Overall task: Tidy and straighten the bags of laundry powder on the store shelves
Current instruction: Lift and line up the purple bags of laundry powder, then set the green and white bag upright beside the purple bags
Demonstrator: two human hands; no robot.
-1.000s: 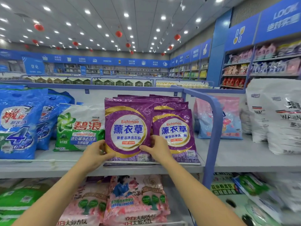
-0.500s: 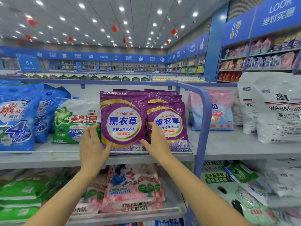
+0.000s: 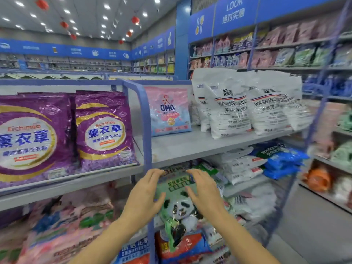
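Two purple lavender laundry powder bags (image 3: 104, 134) stand upright side by side on the upper shelf (image 3: 190, 147) at the left, with more behind them. Neither hand touches them. My left hand (image 3: 144, 195) and my right hand (image 3: 203, 193) are lower, held in front of a green bag with a panda print (image 3: 177, 204) on the shelf below. Their fingers are relaxed and slightly curved on either side of the bag's top. Whether the fingertips touch the bag is unclear. A pink OMO bag (image 3: 168, 111) and large white washing powder bags (image 3: 226, 105) stand to the right on the upper shelf.
A blue curved divider post (image 3: 147, 130) separates the two shelf bays, right by my left hand. Pink bags (image 3: 72, 225) lie on the lower left shelf; white and blue bags (image 3: 282, 162) lie lower right. An aisle with more stocked shelves (image 3: 285, 54) runs along the right.
Both hands have let go of the front purple bag and dropped down and right to the green panda bag. The view has swung right.
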